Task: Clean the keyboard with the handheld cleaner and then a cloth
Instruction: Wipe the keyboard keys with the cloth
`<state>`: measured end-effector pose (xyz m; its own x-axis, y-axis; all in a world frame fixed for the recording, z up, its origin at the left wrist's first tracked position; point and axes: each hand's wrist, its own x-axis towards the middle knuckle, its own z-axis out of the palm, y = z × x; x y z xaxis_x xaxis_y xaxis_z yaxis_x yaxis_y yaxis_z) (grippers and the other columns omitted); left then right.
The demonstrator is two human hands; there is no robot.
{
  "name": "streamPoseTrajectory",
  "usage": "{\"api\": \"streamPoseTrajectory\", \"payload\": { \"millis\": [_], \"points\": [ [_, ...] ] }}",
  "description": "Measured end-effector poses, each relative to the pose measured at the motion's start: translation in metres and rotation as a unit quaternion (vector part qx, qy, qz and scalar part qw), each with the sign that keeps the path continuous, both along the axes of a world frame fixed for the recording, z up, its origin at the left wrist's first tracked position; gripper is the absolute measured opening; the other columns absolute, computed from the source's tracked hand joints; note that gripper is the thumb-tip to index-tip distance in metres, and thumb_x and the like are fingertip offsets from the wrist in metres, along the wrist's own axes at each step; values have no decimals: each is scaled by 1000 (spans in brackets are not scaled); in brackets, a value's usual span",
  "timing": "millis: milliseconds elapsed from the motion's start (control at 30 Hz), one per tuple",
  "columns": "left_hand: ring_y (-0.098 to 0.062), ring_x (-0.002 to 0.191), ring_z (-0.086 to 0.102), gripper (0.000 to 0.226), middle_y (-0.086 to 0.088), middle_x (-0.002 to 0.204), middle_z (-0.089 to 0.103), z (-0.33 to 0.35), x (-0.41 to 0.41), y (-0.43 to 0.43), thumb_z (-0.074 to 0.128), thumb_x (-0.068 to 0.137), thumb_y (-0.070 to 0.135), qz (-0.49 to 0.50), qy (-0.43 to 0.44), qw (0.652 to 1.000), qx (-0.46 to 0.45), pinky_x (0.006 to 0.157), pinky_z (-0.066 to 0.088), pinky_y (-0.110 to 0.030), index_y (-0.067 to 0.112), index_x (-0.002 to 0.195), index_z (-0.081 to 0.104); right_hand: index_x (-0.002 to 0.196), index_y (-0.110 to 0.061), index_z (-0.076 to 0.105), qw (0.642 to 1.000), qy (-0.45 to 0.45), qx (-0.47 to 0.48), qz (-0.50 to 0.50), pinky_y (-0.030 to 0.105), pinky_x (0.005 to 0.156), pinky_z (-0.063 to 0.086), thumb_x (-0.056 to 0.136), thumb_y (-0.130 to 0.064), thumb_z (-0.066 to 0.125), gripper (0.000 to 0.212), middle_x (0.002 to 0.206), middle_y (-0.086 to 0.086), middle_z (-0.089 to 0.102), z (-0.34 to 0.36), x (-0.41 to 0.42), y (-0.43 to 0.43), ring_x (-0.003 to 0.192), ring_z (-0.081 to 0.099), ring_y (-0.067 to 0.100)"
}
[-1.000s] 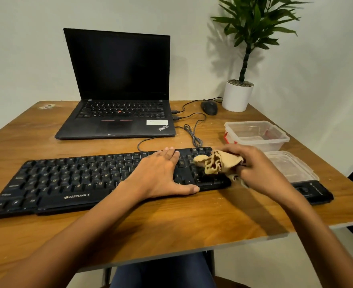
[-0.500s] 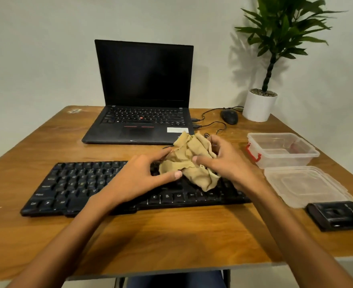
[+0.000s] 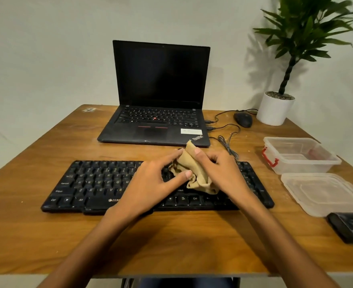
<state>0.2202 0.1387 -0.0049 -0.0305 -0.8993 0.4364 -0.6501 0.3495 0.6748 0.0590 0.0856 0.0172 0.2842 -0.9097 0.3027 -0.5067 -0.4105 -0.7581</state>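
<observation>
A black keyboard (image 3: 92,183) lies across the middle of the wooden desk (image 3: 171,242). Over its right half a crumpled tan cloth (image 3: 194,169) is held between both hands. My left hand (image 3: 150,183) pinches the cloth's left side with thumb and fingers. My right hand (image 3: 219,173) grips its right side, thumb on top. The cloth's lower folds touch the keys. A black handheld cleaner (image 3: 350,226) lies at the desk's right edge, partly cut off by the frame.
An open black laptop (image 3: 157,113) stands behind the keyboard, cables (image 3: 225,140) and a mouse (image 3: 243,119) to its right. A potted plant (image 3: 275,109) sits at the back right. A clear plastic box (image 3: 300,156) and its lid (image 3: 325,194) lie on the right.
The cloth went from my right hand alone, at the keyboard's right end, to both hands over the keys. My left hand lifted off the keys and took the cloth's left side.
</observation>
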Motion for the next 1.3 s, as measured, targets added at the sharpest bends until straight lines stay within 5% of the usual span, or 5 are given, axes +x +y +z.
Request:
{"api": "streamPoseTrajectory", "payload": {
  "millis": [367, 567, 933, 1100, 1300],
  "points": [
    [1, 139, 12, 68, 10, 147, 30, -1, -12, 6, 53, 77, 62, -67, -145, 986, -53, 112, 24, -35, 29, 136, 43, 86, 13, 62, 969, -187, 160, 15, 35, 69, 40, 94, -27, 50, 42, 82, 26, 62, -1, -15, -17, 73, 54, 26],
    [-5, 138, 19, 64, 10, 145, 33, -13, -12, 1, 49, 81, 58, -48, -199, 976, -78, 112, 23, -32, 26, 136, 42, 99, -20, 66, 991, 59, 59, -101, 26, 65, 48, 91, -27, 55, 15, 88, -5, 64, -4, -45, -27, 75, 58, 10],
    [-9, 137, 25, 58, 5, 143, 40, -12, -16, 3, 53, 85, 49, -62, -214, 966, -132, 111, 27, -35, 24, 136, 42, 83, -36, 66, 995, 70, 13, 75, 11, 75, 32, 52, -71, 54, 48, 117, -17, 49, 11, -46, 3, 106, 44, -1],
    [-14, 139, 21, 51, 1, 145, 37, -13, -15, 4, 50, 89, 45, -102, -270, 947, -139, 111, 25, -39, 24, 135, 44, 71, -14, 68, 998, 56, -16, -22, 31, 66, 46, 74, -43, 69, 29, 83, -2, 67, 2, -52, -5, 77, 60, 14],
    [-15, 137, 28, 46, 3, 139, 45, -17, -10, 6, 46, 88, 50, -92, -299, 943, -110, 108, 31, -42, 26, 127, 54, 51, -17, 47, 967, 187, -27, -172, 25, 45, 28, 81, -54, 60, 49, 46, -2, 45, -14, -63, -12, 44, 41, 12]
  ]
}}
